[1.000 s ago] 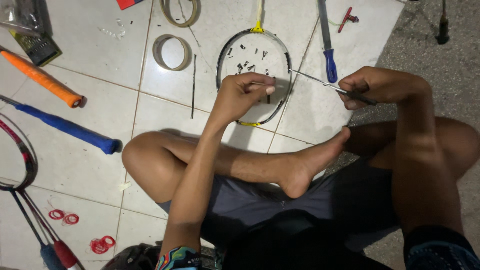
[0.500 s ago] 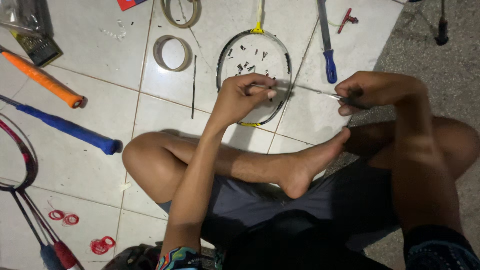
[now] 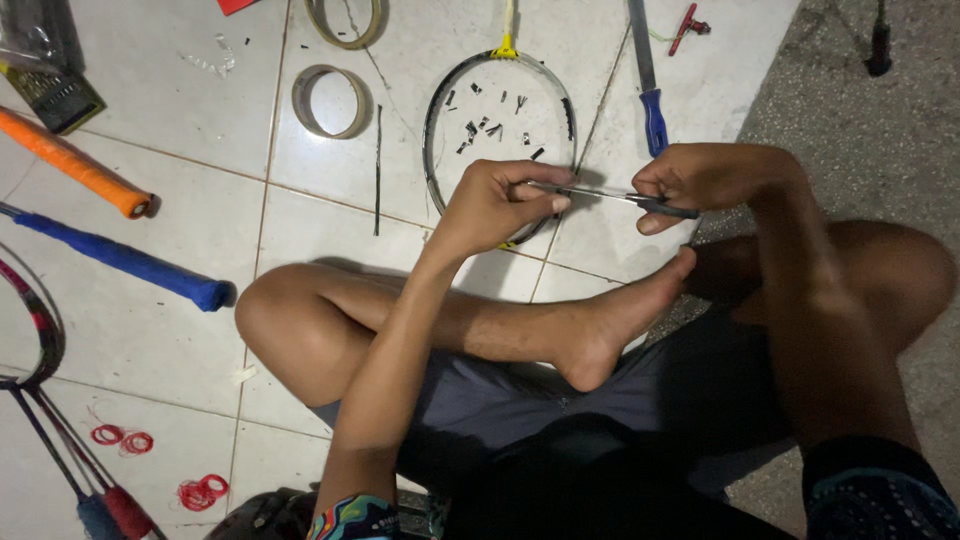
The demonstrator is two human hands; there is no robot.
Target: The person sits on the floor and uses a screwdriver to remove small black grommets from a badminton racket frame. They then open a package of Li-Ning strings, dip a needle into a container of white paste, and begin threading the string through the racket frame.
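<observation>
Over the white tiled floor (image 3: 180, 330), beyond the person's crossed legs, an unstrung racket frame (image 3: 498, 130) lies under the left hand (image 3: 495, 205), fingers pinched on its near rim, while the right hand (image 3: 700, 180), just right, grips thin metal pliers (image 3: 610, 196) reaching to that pinch.

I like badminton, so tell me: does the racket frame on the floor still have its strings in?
No. The racket frame is an empty hoop, with only small dark bits lying on the white tile inside it.
</observation>
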